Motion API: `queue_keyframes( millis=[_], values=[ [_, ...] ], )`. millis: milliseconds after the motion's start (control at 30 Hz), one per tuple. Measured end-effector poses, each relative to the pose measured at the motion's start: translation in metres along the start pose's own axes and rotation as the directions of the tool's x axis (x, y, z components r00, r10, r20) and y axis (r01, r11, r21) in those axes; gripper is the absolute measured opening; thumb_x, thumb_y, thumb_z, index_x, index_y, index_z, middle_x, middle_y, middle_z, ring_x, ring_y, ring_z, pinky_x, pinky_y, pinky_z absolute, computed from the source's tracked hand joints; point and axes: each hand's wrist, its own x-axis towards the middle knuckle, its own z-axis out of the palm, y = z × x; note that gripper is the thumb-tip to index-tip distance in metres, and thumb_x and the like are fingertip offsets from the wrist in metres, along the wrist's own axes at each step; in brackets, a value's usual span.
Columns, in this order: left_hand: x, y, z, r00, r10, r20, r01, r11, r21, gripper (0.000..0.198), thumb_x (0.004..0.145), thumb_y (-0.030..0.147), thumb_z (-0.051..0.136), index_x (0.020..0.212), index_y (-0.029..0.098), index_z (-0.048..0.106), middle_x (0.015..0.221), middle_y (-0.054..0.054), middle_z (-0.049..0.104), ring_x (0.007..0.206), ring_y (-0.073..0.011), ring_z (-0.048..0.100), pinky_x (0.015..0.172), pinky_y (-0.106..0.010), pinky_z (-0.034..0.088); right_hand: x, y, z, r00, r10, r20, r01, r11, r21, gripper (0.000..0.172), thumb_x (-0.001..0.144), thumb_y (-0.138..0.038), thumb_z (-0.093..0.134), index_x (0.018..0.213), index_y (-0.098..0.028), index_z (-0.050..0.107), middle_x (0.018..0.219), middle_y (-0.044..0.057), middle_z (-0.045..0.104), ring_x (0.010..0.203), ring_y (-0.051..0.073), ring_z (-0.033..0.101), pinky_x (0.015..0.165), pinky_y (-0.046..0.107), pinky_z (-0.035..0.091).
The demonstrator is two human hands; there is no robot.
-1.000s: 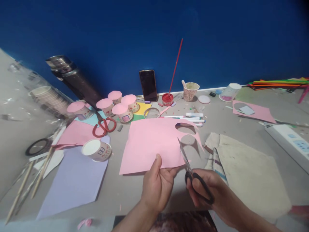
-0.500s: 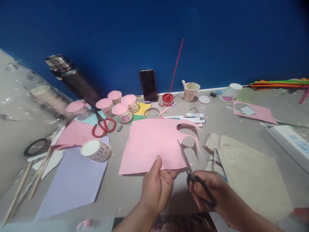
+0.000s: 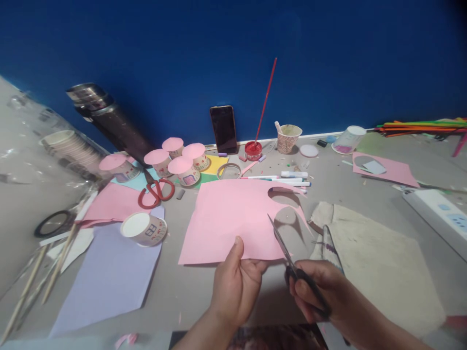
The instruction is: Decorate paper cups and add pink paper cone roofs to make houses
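A sheet of pink paper is pinched at its near edge by my left hand, thumb on top and fingers beneath. Its right side has curved cut-outs, with thin strips curling off the edge. My right hand is closed round the black handles of a pair of scissors. Their blades lie at the sheet's right part, near the lower cut-out, pointing up and left. How far the blades are parted I cannot tell. Left of the sheet a white paper cup with drawn windows stands by purple paper.
Several cups with pink paper tops stand behind red-handled scissors. A black flask, a phone, a red paint pot and markers line the back. A cloth bag and power strip are at right.
The scissors and my right hand have shifted slightly right and down. The thin strips at the sheet's right edge have swung a little to the right. My left hand keeps its hold.
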Motion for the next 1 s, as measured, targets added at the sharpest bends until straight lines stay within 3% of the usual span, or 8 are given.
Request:
queue_keyframes(
  millis=[233,433,600,1000],
  values=[
    [0.001,0.000,-0.006,0.999,0.002,0.042,-0.001,1.000,-0.025,0.060,0.109,0.025,0.051,0.167,0.019,0.035,0.140,-0.018,0.071,0.126,-0.0282,0.072,0.108,-0.045,0.059,0.000,0.002,-0.001,1.000,-0.013,0.007,0.013,1.000,0.012,0.065,0.078,-0.082,0.071,0.071,-0.019,0.059,0.049,-0.002,0.052,0.045,0.007,0.030,0.048,0.026,0.024],
    [-0.003,0.003,-0.011,0.997,-0.004,0.081,0.006,1.000,-0.025,0.060,0.109,0.021,0.047,0.168,0.023,0.033,0.143,-0.017,0.070,0.128,-0.0311,0.071,0.109,-0.054,0.058,-0.003,0.003,0.001,0.999,0.021,0.025,-0.021,1.000,-0.009,0.069,0.077,-0.086,0.069,0.070,-0.019,0.056,0.048,-0.003,0.050,0.045,0.007,0.032,0.048,0.026,0.024],
    [-0.006,0.005,-0.015,0.999,-0.012,0.052,0.011,1.000,0.004,0.059,0.109,0.021,0.047,0.167,0.021,0.034,0.138,-0.018,0.073,0.125,-0.0307,0.073,0.104,-0.050,0.062,-0.007,0.006,0.001,0.997,0.073,0.038,-0.071,0.996,-0.051,0.070,0.079,-0.087,0.066,0.071,-0.018,0.056,0.049,-0.003,0.051,0.045,0.007,0.033,0.048,0.025,0.025],
    [-0.011,0.008,-0.025,0.997,-0.023,0.070,0.021,1.000,0.022,0.065,0.108,0.020,0.050,0.169,0.023,0.028,0.140,-0.017,0.072,0.125,-0.0312,0.073,0.104,-0.051,0.062,-0.011,0.026,-0.003,0.994,0.089,0.063,-0.087,0.996,-0.032,0.063,0.087,-0.078,0.066,0.075,-0.017,0.058,0.051,-0.005,0.052,0.044,0.005,0.035,0.047,0.023,0.025]
  ],
)
